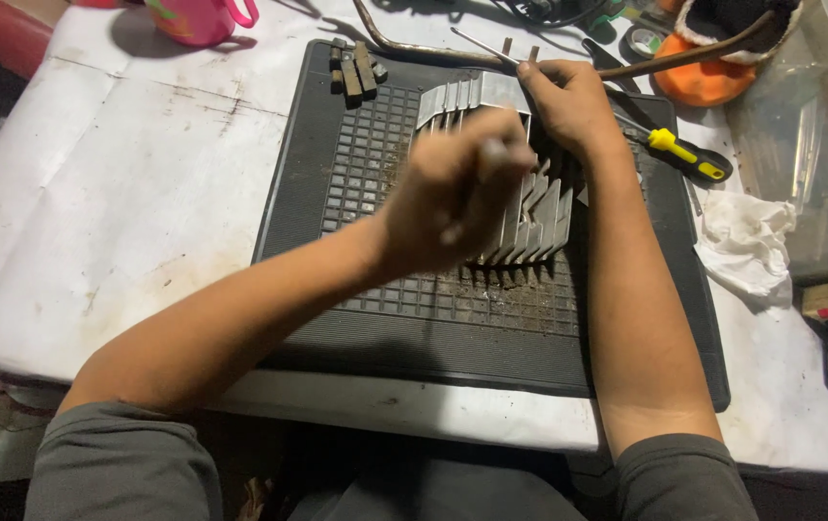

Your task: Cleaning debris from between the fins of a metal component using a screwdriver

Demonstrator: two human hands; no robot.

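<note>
Working mid-job at the middle of a black ribbed mat (337, 289), the left hand (453, 198) is fisted on a blurred tool over a finned metal cylinder (530, 207), the right hand (573, 101) gripping its far edge; debris dots the mat, so cleaning seems unfinished.

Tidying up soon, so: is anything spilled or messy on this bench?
Yes. Dark grit is scattered over the black mat under the finned metal part, and a crumpled white rag lies beside the mat.
</note>
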